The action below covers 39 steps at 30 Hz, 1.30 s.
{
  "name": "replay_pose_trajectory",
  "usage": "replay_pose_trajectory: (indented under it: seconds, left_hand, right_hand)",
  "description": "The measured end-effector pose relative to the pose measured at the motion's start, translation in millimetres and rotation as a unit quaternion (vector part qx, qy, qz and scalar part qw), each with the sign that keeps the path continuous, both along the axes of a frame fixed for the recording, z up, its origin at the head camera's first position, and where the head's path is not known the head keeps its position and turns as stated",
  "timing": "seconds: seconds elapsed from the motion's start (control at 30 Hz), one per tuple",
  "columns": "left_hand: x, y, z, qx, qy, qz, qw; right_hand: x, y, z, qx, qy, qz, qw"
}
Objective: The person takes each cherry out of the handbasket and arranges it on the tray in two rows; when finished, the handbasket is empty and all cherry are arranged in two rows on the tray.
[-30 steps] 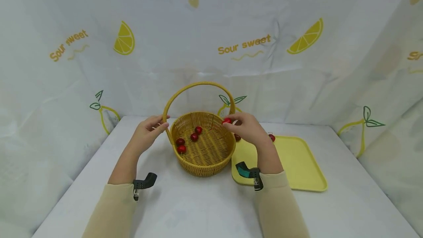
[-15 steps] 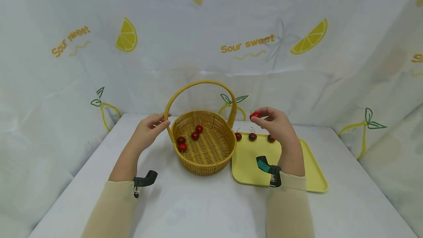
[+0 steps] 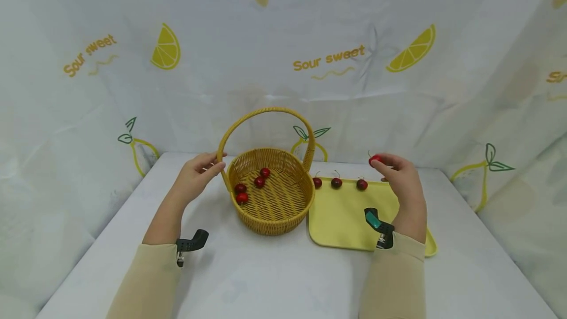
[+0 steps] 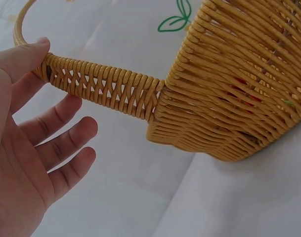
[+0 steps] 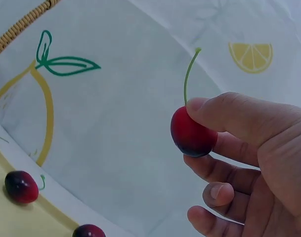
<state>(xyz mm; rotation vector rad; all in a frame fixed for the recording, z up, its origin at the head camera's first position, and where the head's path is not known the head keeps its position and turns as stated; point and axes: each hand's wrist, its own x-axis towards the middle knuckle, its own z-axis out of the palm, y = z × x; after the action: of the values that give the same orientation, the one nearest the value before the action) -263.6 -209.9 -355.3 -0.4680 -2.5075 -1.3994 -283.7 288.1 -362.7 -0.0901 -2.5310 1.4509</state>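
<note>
A round wicker basket (image 3: 274, 223) with a tall arched handle (image 3: 274, 110) stands mid-table, several dark red cherries (image 3: 259, 181) lying in its left half. My left hand (image 3: 195, 176) pinches the left side of that handle between thumb and forefinger; in the left wrist view the other fingers (image 4: 66, 148) are spread off it. Over the far right part of the yellow tray (image 3: 341, 220), my right hand (image 3: 400, 176) pinches a red cherry (image 5: 192, 132) between thumb and fingers, its green stem pointing up.
Three cherries, one of them a dark cherry (image 3: 336, 182), sit in a row along the tray's back edge, right of the basket. A white cloth with lemon prints (image 3: 166, 47) hangs behind the white table (image 3: 266, 279).
My right hand has moved right with the cherry, from the basket's right rim to above the tray's far right part, uncovering the row of cherries. My left hand stays at the handle.
</note>
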Motion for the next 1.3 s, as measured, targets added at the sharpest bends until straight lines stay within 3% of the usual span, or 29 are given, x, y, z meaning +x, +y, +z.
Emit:
replay_pose_trajectory:
  seconds: [0.2,0.5,0.77,0.93,1.03,1.3]
  left_hand:
    - [-15.8,-8.3,-13.5,0.009,0.004,-0.005,0.9999]
    - [-18.3,-13.3,-17.1,0.026,0.006,-0.010,0.9996]
    - [-14.2,-11.9,-14.0,0.028,-0.002,-0.011,0.9995]
    - [-14.9,-12.6,-15.1,0.025,0.001,-0.009,0.9996]
    - [-14.5,-12.1,-14.5,0.021,0.002,-0.007,0.9998]
    - [-11.2,-4.7,-12.3,0.028,-0.010,-0.014,0.9995]
  right_hand:
    - [-3.8,15,-14.3,-0.033,-0.043,-0.076,0.9956]
    - [-19.0,24,-48.4,-0.084,-0.120,-0.178,0.9732]
    - [-20.5,26,-68.7,-0.020,-0.141,-0.211,0.9671]
    - [-19.4,24,-69.5,0.020,-0.147,-0.212,0.9661]
    - [-18.9,23,-66.3,0.015,-0.149,-0.211,0.9659]
    - [-15.0,16,-38.6,-0.017,-0.129,-0.203,0.9705]
